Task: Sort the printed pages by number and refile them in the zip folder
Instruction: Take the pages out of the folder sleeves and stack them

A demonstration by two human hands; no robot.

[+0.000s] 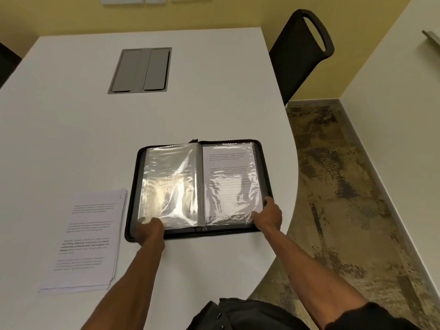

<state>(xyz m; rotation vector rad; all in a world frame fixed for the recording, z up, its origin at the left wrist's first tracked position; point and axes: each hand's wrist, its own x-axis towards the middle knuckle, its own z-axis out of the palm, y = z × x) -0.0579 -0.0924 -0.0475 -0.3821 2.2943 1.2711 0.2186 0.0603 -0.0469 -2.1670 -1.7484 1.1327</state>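
A black zip folder [263, 158] lies open on the white table [214, 103], showing clear plastic sleeves. The right sleeve holds a printed page [228, 177]; the left sleeve [169, 184] looks empty and shiny. My left hand [148, 231] rests on the folder's near left corner, fingers over the sleeve's bottom edge. My right hand [267, 216] grips the near right corner, thumb on the sleeve over the printed page. A stack of printed pages [88, 241] lies on the table left of the folder, text facing up.
A grey cable hatch [140, 70] is set into the table farther back. A black chair [302, 53] stands at the table's far right edge. The table's rounded edge runs close to the folder's right side, with patterned floor [345, 198] beyond.
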